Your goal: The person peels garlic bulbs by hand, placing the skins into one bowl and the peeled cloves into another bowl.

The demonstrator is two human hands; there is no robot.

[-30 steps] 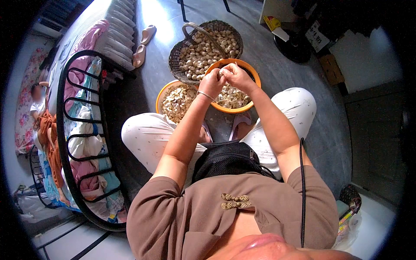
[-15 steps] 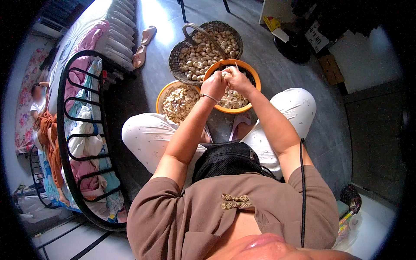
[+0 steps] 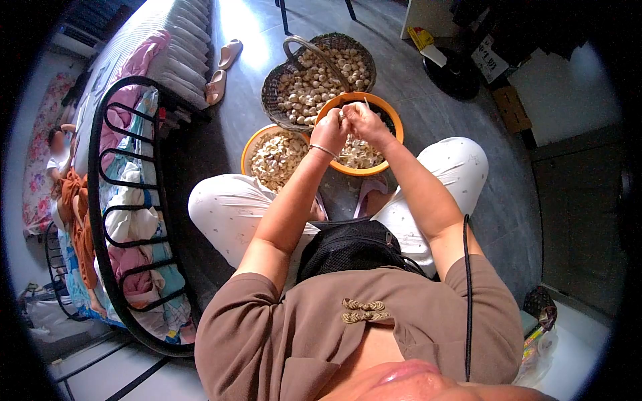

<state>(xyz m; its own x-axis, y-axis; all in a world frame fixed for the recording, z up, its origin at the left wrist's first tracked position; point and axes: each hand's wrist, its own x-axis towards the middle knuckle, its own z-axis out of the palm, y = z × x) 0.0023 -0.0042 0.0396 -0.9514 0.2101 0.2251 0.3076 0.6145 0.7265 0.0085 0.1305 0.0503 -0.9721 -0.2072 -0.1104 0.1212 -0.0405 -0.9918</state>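
Note:
My left hand [image 3: 330, 131] and my right hand [image 3: 366, 124] meet above an orange-rimmed basin [image 3: 400, 125] with pale pieces in it. Between my fingertips is a small whitish piece [image 3: 342, 114], mostly hidden; both hands are closed around it. A thin pale tip sticks up from my right hand, too small to identify. Just beyond the basin a wicker basket [image 3: 269, 93] with an arched handle holds many pale, round, bulb-like pieces [image 3: 302, 100]. To the left, a second orange-rimmed bowl [image 3: 246, 152] is full of flat whitish pieces [image 3: 276, 159].
A black metal bed frame [image 3: 100, 200] with bedding stands at the left, a person [image 3: 61, 157] behind it. Pink shoes [image 3: 215, 87] lie on the floor near the bed. A black round object [image 3: 451, 77] and a cardboard box [image 3: 511, 108] are at the upper right.
My right hand's fingers have curled inward and lowered slightly since the earliest frame, and a thin pale tip now shows above them. Both hands remain together over the basin.

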